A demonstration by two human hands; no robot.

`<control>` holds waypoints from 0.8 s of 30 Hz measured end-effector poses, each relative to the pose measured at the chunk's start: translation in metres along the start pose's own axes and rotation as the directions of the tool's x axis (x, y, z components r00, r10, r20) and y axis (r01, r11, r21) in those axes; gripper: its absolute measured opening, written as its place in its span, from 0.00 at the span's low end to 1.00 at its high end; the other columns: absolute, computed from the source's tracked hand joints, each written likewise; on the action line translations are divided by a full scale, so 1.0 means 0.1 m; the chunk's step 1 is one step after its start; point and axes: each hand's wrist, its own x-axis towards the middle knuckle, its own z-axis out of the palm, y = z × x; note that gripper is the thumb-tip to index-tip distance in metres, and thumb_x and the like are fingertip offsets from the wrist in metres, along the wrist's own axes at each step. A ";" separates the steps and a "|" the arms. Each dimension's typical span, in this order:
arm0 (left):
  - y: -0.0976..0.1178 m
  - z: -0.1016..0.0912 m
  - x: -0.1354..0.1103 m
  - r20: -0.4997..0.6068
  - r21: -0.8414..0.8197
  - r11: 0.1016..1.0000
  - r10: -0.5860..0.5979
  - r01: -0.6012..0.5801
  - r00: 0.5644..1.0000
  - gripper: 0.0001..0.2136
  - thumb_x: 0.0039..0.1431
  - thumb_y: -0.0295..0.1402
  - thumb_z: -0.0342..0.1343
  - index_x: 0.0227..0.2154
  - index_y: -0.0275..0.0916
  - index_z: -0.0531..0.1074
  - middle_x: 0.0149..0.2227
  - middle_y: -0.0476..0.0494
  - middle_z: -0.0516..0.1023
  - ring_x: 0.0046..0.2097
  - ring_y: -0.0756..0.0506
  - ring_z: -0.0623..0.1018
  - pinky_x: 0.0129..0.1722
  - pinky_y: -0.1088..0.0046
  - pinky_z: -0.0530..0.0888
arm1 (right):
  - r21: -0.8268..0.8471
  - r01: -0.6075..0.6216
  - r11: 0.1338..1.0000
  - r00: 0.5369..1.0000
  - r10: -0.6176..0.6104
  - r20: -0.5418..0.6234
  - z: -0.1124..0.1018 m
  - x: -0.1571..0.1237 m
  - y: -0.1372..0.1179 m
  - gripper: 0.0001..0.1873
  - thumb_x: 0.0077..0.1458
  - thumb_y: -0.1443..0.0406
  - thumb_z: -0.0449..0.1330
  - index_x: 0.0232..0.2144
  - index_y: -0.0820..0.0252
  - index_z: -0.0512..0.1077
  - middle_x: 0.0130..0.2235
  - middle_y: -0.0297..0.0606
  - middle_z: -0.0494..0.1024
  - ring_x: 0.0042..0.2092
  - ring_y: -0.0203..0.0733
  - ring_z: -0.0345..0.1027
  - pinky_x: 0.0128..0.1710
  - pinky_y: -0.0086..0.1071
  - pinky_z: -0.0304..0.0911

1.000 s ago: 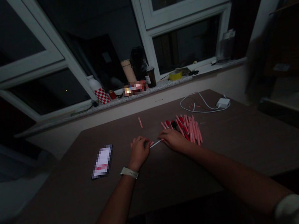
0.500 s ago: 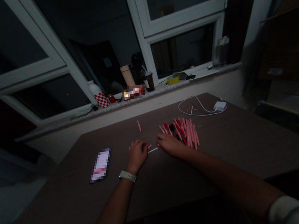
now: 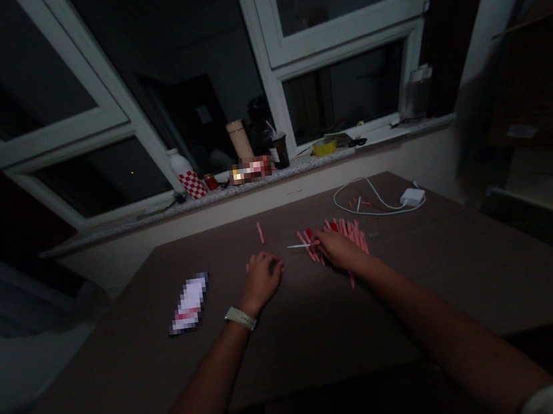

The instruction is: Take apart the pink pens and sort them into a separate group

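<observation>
Moved up and to the right since half a second ago, the right hand [image 3: 336, 248] has carried the thin, straight white stick [image 3: 299, 246] away from the left hand [image 3: 261, 280]; back then the stick bridged the gap between them. Now the right hand's fingers are closed on one end of it, the other end pointing left above the dark brown wooden table [image 3: 293, 339], next to the cluster of slim pink pens [image 3: 355, 232], which the hand partly covers. Near its old place, the left hand has its fingers loosely curled toward the thumb; whether anything is held there cannot be told. A pale watch band [image 3: 240, 318] circles the left wrist. Beyond that hand lies a single slim pink pen [image 3: 260, 232], and left of it a blurred flat phone [image 3: 190, 303]. Farther right, a white cable [image 3: 383, 213] loops from a boxy white charger [image 3: 412, 197].
</observation>
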 end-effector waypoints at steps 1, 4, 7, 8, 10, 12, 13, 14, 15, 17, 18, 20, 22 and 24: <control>0.04 0.01 0.03 0.020 0.010 1.000 0.020 -0.020 1.000 0.09 0.62 0.37 0.52 0.36 0.41 0.75 0.41 0.43 0.75 0.46 0.41 0.70 0.45 0.63 0.63 | 0.008 -0.017 1.000 1.000 0.018 -0.014 0.00 0.00 0.02 0.10 0.61 0.70 0.52 0.44 0.65 0.69 0.44 0.48 0.76 0.44 0.43 0.68 0.42 0.30 0.57; 0.16 0.06 0.13 0.072 0.023 0.998 0.058 -0.060 0.996 0.07 0.61 0.35 0.53 0.37 0.42 0.75 0.41 0.42 0.74 0.47 0.40 0.69 0.46 0.62 0.62 | 0.036 -0.025 0.999 0.998 0.027 -0.063 0.00 0.00 0.05 0.11 0.61 0.71 0.51 0.43 0.64 0.70 0.44 0.47 0.76 0.46 0.43 0.68 0.43 0.30 0.56; 0.24 0.15 0.23 0.094 0.029 0.997 0.067 -0.070 0.993 0.06 0.59 0.35 0.55 0.36 0.41 0.75 0.41 0.41 0.74 0.48 0.38 0.69 0.46 0.61 0.62 | 0.034 -0.042 0.999 0.995 0.045 -0.084 0.01 0.00 0.05 0.10 0.61 0.71 0.51 0.42 0.64 0.71 0.43 0.47 0.76 0.46 0.44 0.68 0.44 0.30 0.56; 0.25 0.18 0.26 0.102 0.037 0.997 0.066 -0.070 0.993 0.06 0.59 0.35 0.55 0.36 0.41 0.75 0.41 0.41 0.74 0.48 0.38 0.69 0.46 0.60 0.62 | 0.029 -0.053 0.998 0.995 0.055 -0.087 0.02 0.00 0.06 0.10 0.61 0.71 0.51 0.41 0.64 0.71 0.43 0.47 0.77 0.46 0.44 0.68 0.44 0.31 0.56; 0.26 0.24 0.31 0.120 0.059 0.996 0.058 -0.066 0.991 0.06 0.59 0.35 0.56 0.35 0.40 0.75 0.40 0.40 0.74 0.47 0.37 0.69 0.46 0.60 0.63 | 0.023 -0.065 0.998 0.994 0.067 -0.091 0.03 0.00 0.07 0.10 0.61 0.71 0.52 0.41 0.63 0.72 0.42 0.46 0.77 0.45 0.44 0.68 0.43 0.30 0.56; 0.26 0.29 0.33 0.140 0.076 0.995 0.048 -0.059 0.989 0.05 0.59 0.34 0.55 0.34 0.40 0.75 0.40 0.39 0.74 0.47 0.37 0.69 0.46 0.59 0.63 | 0.021 -0.066 0.998 0.993 0.068 -0.098 0.03 0.00 0.09 0.10 0.60 0.71 0.52 0.40 0.63 0.72 0.42 0.45 0.77 0.44 0.44 0.68 0.42 0.30 0.56; 0.25 0.30 0.33 0.146 0.081 0.995 0.044 -0.057 0.988 0.06 0.59 0.34 0.55 0.34 0.40 0.74 0.40 0.39 0.74 0.47 0.37 0.69 0.46 0.59 0.63 | 0.020 -0.062 0.998 0.993 0.064 -0.102 0.03 0.00 0.10 0.10 0.60 0.71 0.52 0.40 0.63 0.72 0.41 0.45 0.78 0.44 0.44 0.68 0.42 0.30 0.56; 0.24 0.31 0.34 0.148 0.085 0.995 0.043 -0.056 0.988 0.06 0.60 0.34 0.54 0.34 0.40 0.74 0.41 0.39 0.75 0.47 0.37 0.69 0.46 0.59 0.63 | 0.019 -0.061 0.998 0.992 0.062 -0.106 0.03 0.00 0.10 0.10 0.60 0.71 0.52 0.39 0.63 0.73 0.41 0.45 0.78 0.44 0.44 0.68 0.43 0.30 0.56; 0.23 0.32 0.33 0.145 0.085 0.995 0.044 -0.057 0.988 0.06 0.60 0.35 0.54 0.34 0.39 0.74 0.41 0.38 0.75 0.47 0.37 0.69 0.46 0.59 0.63 | 0.017 -0.060 0.998 0.992 0.061 -0.111 0.02 0.00 0.11 0.10 0.60 0.72 0.52 0.39 0.63 0.73 0.41 0.45 0.78 0.44 0.44 0.68 0.43 0.31 0.56; 0.19 0.29 0.33 0.125 0.064 0.996 0.050 -0.059 0.991 0.06 0.60 0.34 0.54 0.34 0.39 0.74 0.41 0.39 0.76 0.47 0.37 0.70 0.46 0.59 0.64 | 0.022 -0.053 0.998 0.992 0.056 -0.116 0.01 -0.01 0.10 0.11 0.60 0.72 0.52 0.39 0.62 0.73 0.41 0.44 0.78 0.45 0.44 0.68 0.44 0.31 0.56; 0.16 0.26 0.32 0.110 0.037 0.998 0.051 -0.056 0.993 0.06 0.61 0.34 0.54 0.34 0.39 0.73 0.40 0.39 0.76 0.47 0.38 0.70 0.46 0.59 0.64 | 0.027 -0.048 0.998 0.992 0.051 -0.119 0.00 -0.01 0.10 0.11 0.60 0.72 0.52 0.40 0.62 0.74 0.42 0.44 0.78 0.45 0.44 0.68 0.44 0.31 0.57; 0.09 0.19 0.29 0.079 -0.067 0.997 0.039 -0.034 0.996 0.06 0.61 0.34 0.53 0.35 0.39 0.73 0.38 0.40 0.77 0.45 0.39 0.72 0.45 0.61 0.66 | 0.040 -0.028 0.999 0.992 0.033 -0.124 -0.01 -0.02 0.07 0.12 0.59 0.72 0.53 0.41 0.62 0.74 0.43 0.44 0.78 0.47 0.44 0.68 0.46 0.32 0.57; 0.01 0.11 0.24 0.073 -0.232 0.973 0.001 0.017 0.997 0.08 0.62 0.35 0.52 0.36 0.38 0.73 0.36 0.42 0.77 0.41 0.43 0.73 0.42 0.64 0.69 | 0.057 0.007 0.998 0.993 0.000 -0.121 -0.01 -0.03 0.04 0.13 0.58 0.72 0.53 0.42 0.62 0.74 0.44 0.45 0.78 0.48 0.44 0.68 0.48 0.33 0.57; -0.08 0.03 0.16 0.076 -0.400 0.913 -0.056 0.082 0.996 0.09 0.61 0.37 0.52 0.38 0.38 0.72 0.37 0.43 0.77 0.39 0.44 0.74 0.38 0.68 0.71 | 0.075 0.044 0.996 0.994 -0.036 -0.107 0.00 -0.04 0.00 0.14 0.58 0.73 0.54 0.44 0.62 0.75 0.45 0.45 0.78 0.49 0.44 0.68 0.49 0.33 0.58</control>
